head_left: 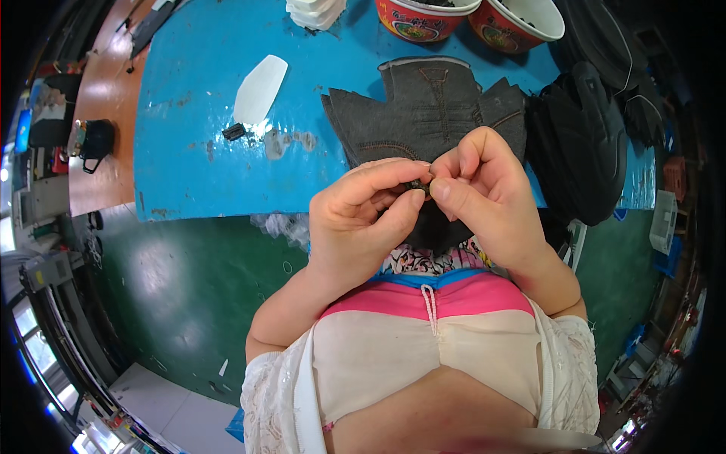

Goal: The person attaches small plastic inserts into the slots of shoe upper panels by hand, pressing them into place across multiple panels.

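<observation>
My left hand (355, 216) and my right hand (488, 200) meet in front of me, thumbs and forefingers pinched together. Between the fingertips is a small dark piece (414, 185), mostly covered, its kind too small to make out. Both hands are closed on it. Just beyond them, a stack of dark grey cut fabric pieces (431, 110) with brown stitching lies on the blue tabletop (189, 178). A small black ribbed piece (234, 132) sits to the left, beside a white shaped sheet (261, 89).
Two red-and-white bowls (422, 29) with dark small parts stand at the far edge, next to a white stack (316, 11). Black padded pieces (581, 144) are piled at the right. A black mug-like container (92, 144) stands on the brown table at left. Below is green floor (181, 303).
</observation>
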`<action>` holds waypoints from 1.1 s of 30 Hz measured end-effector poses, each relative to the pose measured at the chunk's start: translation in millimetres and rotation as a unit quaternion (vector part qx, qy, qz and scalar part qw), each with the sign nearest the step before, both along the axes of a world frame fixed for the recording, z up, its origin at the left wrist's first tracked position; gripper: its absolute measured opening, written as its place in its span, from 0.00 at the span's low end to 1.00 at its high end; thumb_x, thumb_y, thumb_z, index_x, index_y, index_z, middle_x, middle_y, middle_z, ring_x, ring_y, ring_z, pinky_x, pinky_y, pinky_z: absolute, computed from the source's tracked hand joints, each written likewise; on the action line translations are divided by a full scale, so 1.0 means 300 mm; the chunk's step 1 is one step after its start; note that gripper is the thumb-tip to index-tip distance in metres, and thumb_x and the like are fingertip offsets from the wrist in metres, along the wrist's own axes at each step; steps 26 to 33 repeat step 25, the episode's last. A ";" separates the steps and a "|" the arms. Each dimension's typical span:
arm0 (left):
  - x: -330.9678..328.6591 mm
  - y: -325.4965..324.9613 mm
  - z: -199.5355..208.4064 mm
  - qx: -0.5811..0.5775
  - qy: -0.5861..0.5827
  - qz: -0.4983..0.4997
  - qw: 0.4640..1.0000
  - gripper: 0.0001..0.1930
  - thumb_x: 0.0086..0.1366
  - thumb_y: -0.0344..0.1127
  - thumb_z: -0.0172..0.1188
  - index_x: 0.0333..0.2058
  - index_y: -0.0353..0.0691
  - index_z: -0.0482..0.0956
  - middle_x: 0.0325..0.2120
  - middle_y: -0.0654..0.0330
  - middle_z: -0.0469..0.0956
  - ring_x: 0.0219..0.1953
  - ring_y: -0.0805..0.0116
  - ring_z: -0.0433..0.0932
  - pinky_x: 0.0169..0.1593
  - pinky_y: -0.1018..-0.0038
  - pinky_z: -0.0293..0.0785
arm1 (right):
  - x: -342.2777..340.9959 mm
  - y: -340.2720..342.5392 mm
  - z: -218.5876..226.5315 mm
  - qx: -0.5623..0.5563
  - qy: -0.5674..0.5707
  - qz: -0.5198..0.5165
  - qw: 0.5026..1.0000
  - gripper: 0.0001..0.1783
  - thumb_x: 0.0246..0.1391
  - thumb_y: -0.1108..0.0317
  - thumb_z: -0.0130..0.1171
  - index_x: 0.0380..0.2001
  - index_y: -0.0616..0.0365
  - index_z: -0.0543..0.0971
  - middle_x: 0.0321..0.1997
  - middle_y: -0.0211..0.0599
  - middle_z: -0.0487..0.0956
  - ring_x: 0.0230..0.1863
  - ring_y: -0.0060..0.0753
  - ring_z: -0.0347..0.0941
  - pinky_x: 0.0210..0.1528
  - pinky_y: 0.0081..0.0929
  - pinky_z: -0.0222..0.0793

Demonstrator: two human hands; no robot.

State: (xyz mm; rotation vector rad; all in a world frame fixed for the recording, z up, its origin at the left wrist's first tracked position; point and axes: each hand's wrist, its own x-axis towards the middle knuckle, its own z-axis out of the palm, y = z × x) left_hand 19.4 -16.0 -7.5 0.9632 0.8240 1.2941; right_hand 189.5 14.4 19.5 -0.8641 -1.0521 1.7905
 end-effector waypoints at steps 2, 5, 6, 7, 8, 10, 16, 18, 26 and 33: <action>-0.003 0.000 -0.007 0.006 -0.017 0.005 1.000 0.15 0.60 0.16 0.60 0.47 0.27 0.77 0.46 0.53 0.77 0.44 0.72 0.78 0.45 0.80 0.77 | -0.004 0.002 0.003 -0.004 -0.006 -0.002 1.000 0.15 0.57 0.82 0.56 0.35 0.56 0.61 0.35 0.32 0.72 0.35 0.12 0.69 0.33 0.10 0.66; 0.001 -0.011 0.019 -0.048 -0.054 0.027 0.997 0.15 0.59 0.17 0.62 0.46 0.30 0.79 0.45 0.52 0.77 0.43 0.71 0.79 0.44 0.79 0.77 | -0.018 0.000 0.002 0.001 -0.019 -0.009 1.000 0.15 0.56 0.83 0.56 0.36 0.56 0.61 0.35 0.32 0.72 0.34 0.13 0.69 0.33 0.11 0.66; 0.000 -0.011 0.010 -0.047 -0.051 0.035 0.997 0.15 0.59 0.17 0.62 0.46 0.30 0.79 0.45 0.52 0.77 0.43 0.71 0.79 0.44 0.79 0.77 | -0.022 -0.003 0.001 0.009 -0.028 -0.019 0.999 0.15 0.56 0.83 0.56 0.36 0.56 0.60 0.35 0.31 0.72 0.33 0.13 0.69 0.33 0.11 0.66; -0.010 -0.007 -0.008 0.054 0.062 0.055 0.995 0.15 0.58 0.16 0.62 0.45 0.30 0.79 0.45 0.51 0.78 0.44 0.69 0.78 0.46 0.77 0.77 | -0.031 -0.007 0.000 0.010 -0.022 -0.009 1.000 0.15 0.56 0.83 0.56 0.36 0.56 0.60 0.35 0.31 0.72 0.33 0.13 0.69 0.33 0.11 0.66; -0.019 -0.003 -0.025 0.152 0.176 0.074 0.970 0.15 0.57 0.15 0.61 0.45 0.29 0.79 0.44 0.50 0.79 0.46 0.67 0.78 0.47 0.76 0.76 | -0.035 -0.013 0.000 0.023 -0.050 -0.021 0.998 0.15 0.56 0.84 0.55 0.36 0.56 0.61 0.34 0.31 0.72 0.32 0.12 0.68 0.32 0.11 0.66; -0.015 -0.006 -0.035 0.168 0.162 0.076 0.969 0.14 0.56 0.14 0.61 0.42 0.30 0.79 0.45 0.52 0.76 0.46 0.68 0.77 0.47 0.77 0.75 | -0.042 -0.021 0.009 0.018 -0.078 -0.039 0.996 0.16 0.55 0.84 0.55 0.36 0.56 0.61 0.33 0.32 0.72 0.29 0.12 0.66 0.31 0.11 0.65; -0.012 -0.016 -0.052 0.138 0.093 0.035 0.985 0.15 0.58 0.12 0.57 0.44 0.30 0.75 0.45 0.54 0.73 0.44 0.71 0.75 0.44 0.78 0.73 | -0.032 -0.037 -0.031 0.132 -0.131 -0.033 0.982 0.16 0.54 0.84 0.56 0.36 0.57 0.61 0.34 0.35 0.73 0.30 0.14 0.67 0.32 0.13 0.65; -0.004 -0.017 -0.057 0.178 0.116 0.033 0.977 0.17 0.58 0.12 0.56 0.47 0.30 0.73 0.44 0.54 0.73 0.43 0.72 0.75 0.43 0.79 0.73 | -0.031 -0.040 -0.046 0.270 -0.201 -0.050 0.940 0.16 0.53 0.84 0.58 0.34 0.58 0.62 0.34 0.37 0.75 0.30 0.16 0.68 0.32 0.14 0.65; -0.008 -0.039 -0.065 0.153 0.210 -0.002 0.966 0.21 0.57 0.21 0.63 0.49 0.36 0.69 0.38 0.58 0.76 0.35 0.72 0.77 0.37 0.77 0.75 | 0.021 -0.068 -0.061 0.201 -0.161 0.023 0.966 0.15 0.56 0.82 0.56 0.35 0.56 0.61 0.38 0.39 0.74 0.31 0.15 0.68 0.30 0.16 0.66; -0.008 -0.039 -0.065 0.153 0.210 -0.002 0.966 0.21 0.57 0.21 0.63 0.49 0.36 0.69 0.38 0.58 0.76 0.35 0.72 0.77 0.37 0.77 0.75 | 0.021 -0.068 -0.061 0.201 -0.161 0.023 0.966 0.15 0.56 0.82 0.56 0.35 0.56 0.61 0.38 0.39 0.74 0.31 0.15 0.68 0.30 0.16 0.66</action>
